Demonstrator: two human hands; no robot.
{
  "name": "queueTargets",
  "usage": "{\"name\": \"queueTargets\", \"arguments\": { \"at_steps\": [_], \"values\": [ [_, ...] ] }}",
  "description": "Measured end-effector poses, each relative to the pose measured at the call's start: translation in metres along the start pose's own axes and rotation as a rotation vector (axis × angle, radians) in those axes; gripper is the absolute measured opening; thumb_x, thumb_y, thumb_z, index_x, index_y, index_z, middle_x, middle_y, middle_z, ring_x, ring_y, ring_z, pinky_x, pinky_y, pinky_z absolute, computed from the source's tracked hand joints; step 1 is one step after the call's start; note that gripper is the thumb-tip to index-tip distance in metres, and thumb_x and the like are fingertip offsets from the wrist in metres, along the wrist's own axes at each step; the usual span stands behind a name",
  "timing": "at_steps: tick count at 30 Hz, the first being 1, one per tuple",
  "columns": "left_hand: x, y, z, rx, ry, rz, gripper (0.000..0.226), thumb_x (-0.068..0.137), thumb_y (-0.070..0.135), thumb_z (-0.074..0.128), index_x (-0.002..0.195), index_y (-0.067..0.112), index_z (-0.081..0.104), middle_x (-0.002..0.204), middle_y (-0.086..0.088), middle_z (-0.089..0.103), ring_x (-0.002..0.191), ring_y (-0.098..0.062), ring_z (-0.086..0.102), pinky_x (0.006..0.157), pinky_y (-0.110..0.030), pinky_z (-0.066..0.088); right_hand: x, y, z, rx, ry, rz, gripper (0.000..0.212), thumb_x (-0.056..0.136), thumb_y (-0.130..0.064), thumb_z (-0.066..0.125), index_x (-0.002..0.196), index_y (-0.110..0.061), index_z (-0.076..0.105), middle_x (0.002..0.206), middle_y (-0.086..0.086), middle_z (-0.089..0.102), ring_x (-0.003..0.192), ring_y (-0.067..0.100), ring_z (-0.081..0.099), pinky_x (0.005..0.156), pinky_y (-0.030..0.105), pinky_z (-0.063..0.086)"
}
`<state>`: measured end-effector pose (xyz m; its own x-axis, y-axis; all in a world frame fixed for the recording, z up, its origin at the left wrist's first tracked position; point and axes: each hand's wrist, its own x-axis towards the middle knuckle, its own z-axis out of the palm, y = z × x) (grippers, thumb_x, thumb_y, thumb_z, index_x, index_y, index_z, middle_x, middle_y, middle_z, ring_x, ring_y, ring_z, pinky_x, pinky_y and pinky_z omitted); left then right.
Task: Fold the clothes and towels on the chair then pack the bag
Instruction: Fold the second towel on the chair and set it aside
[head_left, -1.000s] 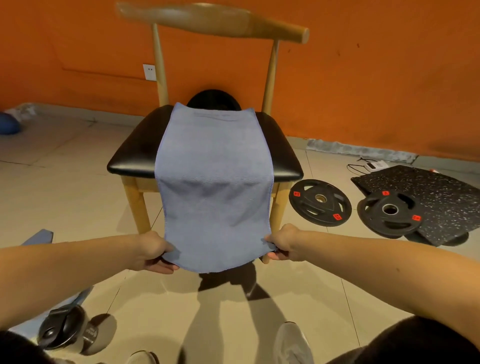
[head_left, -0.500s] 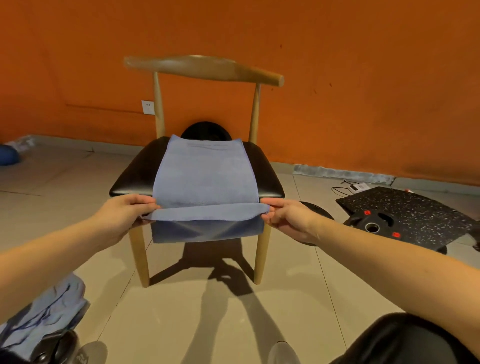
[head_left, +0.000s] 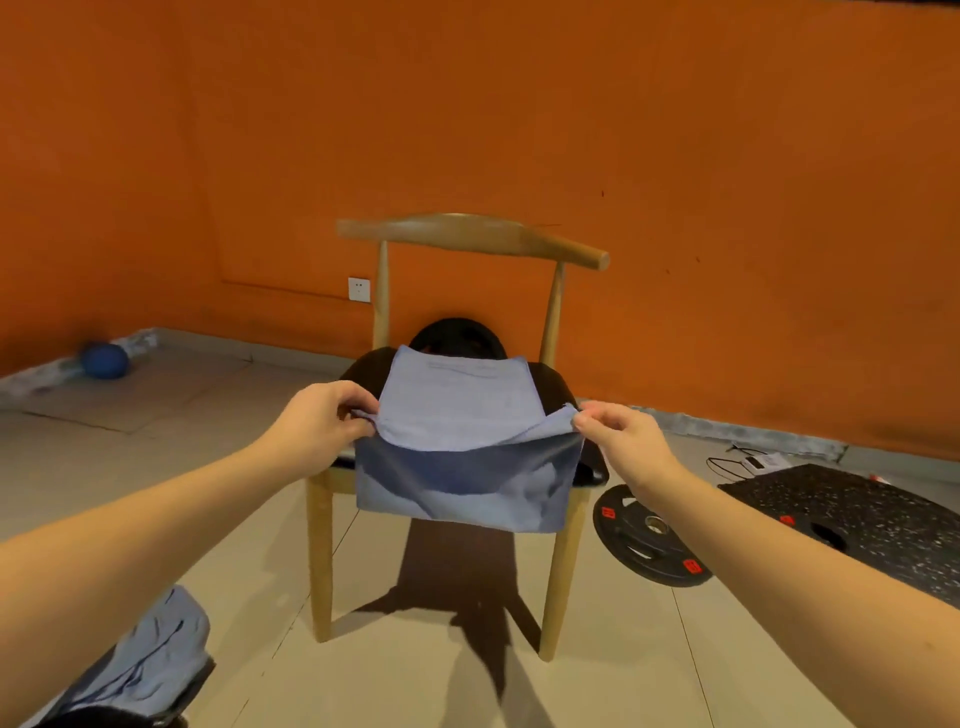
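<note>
— What is changing compared with half a second ago?

— Both hands are lifting the towel's (head_left: 457, 410) near edge higher above the chair's (head_left: 467, 236) seat front. The doubled part is hanging lower in front of the chair, and the lifted edge is now sagging between the hands instead of lying straight.

— How are the hands holding it?

— The left hand (head_left: 322, 421) is pinching the corner on the chair's left side with curled fingers, and the right hand (head_left: 623, 441) is pinching the opposite corner between thumb and fingertips.

— And the materials?

— The towel is looking soft, grey-blue and rectangular, and its far end is lying flat on the chair's glossy black padded seat (head_left: 558, 387). The chair is showing slim pale wooden legs and a curved wooden backrest. Right of the chair, a round black weight plate (head_left: 644, 535) is lying beside a speckled rubber mat (head_left: 857, 509). Crumpled blue cloth (head_left: 150, 654) is lying on the tiled floor left of the chair.
</note>
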<state>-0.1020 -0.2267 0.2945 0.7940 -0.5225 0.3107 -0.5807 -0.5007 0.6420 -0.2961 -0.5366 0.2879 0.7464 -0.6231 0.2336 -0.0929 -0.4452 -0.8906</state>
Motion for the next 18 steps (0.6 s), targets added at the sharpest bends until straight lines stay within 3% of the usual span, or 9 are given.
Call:
{"name": "queueTargets", "arguments": {
  "at_steps": [4,6,10,13,16,18],
  "values": [
    [0.009,0.010,-0.022,-0.064,0.069,0.029,0.006,0.100,0.027,0.063,0.099,0.022,0.067,0.075,0.002,0.072,0.059,-0.010,0.070,0.060,-0.026,0.058,0.009,-0.024,-0.002,0.118,0.004,-0.025,0.014,0.101,-0.022,0.061,0.095,-0.013,0.071,0.093,0.002,0.070,0.088,0.017,0.064,0.074,0.031,0.052],
    [0.014,0.015,-0.032,-0.067,0.107,0.027,0.010,0.102,0.029,0.061,0.096,0.022,0.065,0.066,0.001,0.071,0.052,-0.012,0.067,0.057,-0.029,0.055,0.017,-0.032,-0.002,0.094,0.012,-0.020,0.013,0.101,-0.021,0.060,0.097,-0.013,0.069,0.093,0.004,0.071,0.085,0.018,0.064,0.071,0.032,0.052],
    [0.040,0.023,-0.043,-0.065,0.110,0.001,0.012,0.102,0.032,0.060,0.097,0.023,0.065,0.069,0.000,0.069,0.055,-0.022,0.067,0.053,-0.034,0.056,0.044,-0.050,-0.003,0.143,0.026,0.034,0.009,0.098,-0.011,0.063,0.097,-0.011,0.072,0.095,0.008,0.075,0.089,0.025,0.069,0.071,0.036,0.055],
    [0.068,0.029,-0.047,-0.101,0.109,0.010,0.017,0.102,0.032,0.060,0.098,0.017,0.067,0.070,-0.002,0.065,0.055,-0.021,0.063,0.046,-0.027,0.048,0.069,-0.064,0.000,0.152,0.004,0.014,0.006,0.092,-0.011,0.073,0.090,-0.007,0.076,0.095,0.005,0.077,0.092,0.017,0.071,0.077,0.033,0.058],
    [0.102,0.033,-0.045,-0.052,0.100,0.027,0.018,0.102,0.032,0.059,0.097,0.016,0.067,0.078,-0.001,0.065,0.065,-0.021,0.066,0.049,-0.027,0.053,0.106,-0.068,0.006,0.124,0.019,0.020,0.011,0.091,-0.014,0.075,0.090,-0.004,0.074,0.096,0.004,0.076,0.095,0.016,0.071,0.082,0.036,0.060],
    [0.129,0.030,-0.040,-0.011,0.101,0.022,0.020,0.102,0.033,0.059,0.098,0.015,0.067,0.084,-0.002,0.067,0.071,-0.019,0.066,0.051,-0.027,0.053,0.136,-0.068,0.013,0.115,0.047,0.047,0.013,0.092,-0.015,0.074,0.087,-0.004,0.070,0.098,0.000,0.074,0.096,0.019,0.070,0.075,0.040,0.060]
  ]
}}
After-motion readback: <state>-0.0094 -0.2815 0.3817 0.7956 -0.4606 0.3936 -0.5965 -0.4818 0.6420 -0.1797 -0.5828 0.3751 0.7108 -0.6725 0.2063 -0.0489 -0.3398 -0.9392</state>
